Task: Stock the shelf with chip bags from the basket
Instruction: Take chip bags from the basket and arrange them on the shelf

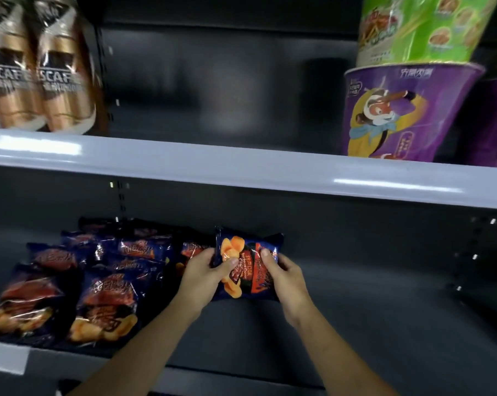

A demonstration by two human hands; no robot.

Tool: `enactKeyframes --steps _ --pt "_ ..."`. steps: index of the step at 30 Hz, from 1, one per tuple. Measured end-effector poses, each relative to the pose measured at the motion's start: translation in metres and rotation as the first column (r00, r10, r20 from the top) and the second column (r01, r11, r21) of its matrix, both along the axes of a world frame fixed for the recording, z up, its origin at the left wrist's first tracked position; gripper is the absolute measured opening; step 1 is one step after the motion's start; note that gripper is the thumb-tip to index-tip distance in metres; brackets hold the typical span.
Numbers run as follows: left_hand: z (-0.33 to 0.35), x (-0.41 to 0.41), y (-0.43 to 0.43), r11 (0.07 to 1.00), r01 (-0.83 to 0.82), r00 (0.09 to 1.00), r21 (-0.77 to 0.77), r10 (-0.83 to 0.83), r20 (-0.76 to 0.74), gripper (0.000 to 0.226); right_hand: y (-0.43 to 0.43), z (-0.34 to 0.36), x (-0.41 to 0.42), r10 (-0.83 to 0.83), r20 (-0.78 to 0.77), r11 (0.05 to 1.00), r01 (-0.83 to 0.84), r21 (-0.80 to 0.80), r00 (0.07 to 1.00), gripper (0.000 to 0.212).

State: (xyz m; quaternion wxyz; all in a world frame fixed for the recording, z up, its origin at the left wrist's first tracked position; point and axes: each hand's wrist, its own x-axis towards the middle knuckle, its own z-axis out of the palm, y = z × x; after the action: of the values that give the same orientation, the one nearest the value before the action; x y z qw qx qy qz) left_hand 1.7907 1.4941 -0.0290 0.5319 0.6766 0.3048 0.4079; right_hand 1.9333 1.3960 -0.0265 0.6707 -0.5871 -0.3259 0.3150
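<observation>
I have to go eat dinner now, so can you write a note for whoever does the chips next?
The left hand and right hand both grip one blue chip bag at the lower shelf, just right of the stocked chip bags.
Done: several bags lie in rows on the shelf's left part.
Left: set this bag beside them, then fill the bare right part. The basket is out of view, so I cannot tell how many remain.

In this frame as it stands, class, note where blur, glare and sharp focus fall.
Head view: coffee cans upper left are smeared; glare streaks cross the grey shelf edge; the chip bag gripped by left hand and right hand is sharpest; the stocked bags lower left are soft.
</observation>
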Motion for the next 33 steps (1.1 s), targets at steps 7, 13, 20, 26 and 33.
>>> enactKeyframes --steps 7,13,20,26,33 --pt "-0.015 0.002 -0.013 0.887 0.066 0.926 -0.456 0.116 0.359 0.025 0.009 -0.014 0.002 -0.035 -0.128 0.998 0.041 0.044 0.991 0.062" --pt "-0.024 -0.007 -0.019 0.842 0.123 0.946 -0.526 0.060 0.318 0.030 0.013 -0.027 -0.005 0.059 -0.107 0.996 -0.052 0.067 0.992 0.021" --pt "-0.036 -0.028 -0.005 0.766 -0.251 0.930 -0.592 0.360 0.072 0.040 0.038 -0.043 -0.018 -0.017 0.004 0.999 0.017 -0.045 1.000 0.016" --pt "-0.046 -0.040 0.011 0.765 -0.206 0.940 -0.610 0.327 0.093 0.024 0.077 -0.057 -0.041 0.033 0.073 0.991 -0.023 -0.131 0.997 0.017" --pt "-0.059 -0.036 0.030 0.801 -0.203 0.954 -0.563 0.292 0.070 0.021 0.110 -0.061 -0.050 0.003 0.158 0.973 0.034 -0.227 0.987 0.015"
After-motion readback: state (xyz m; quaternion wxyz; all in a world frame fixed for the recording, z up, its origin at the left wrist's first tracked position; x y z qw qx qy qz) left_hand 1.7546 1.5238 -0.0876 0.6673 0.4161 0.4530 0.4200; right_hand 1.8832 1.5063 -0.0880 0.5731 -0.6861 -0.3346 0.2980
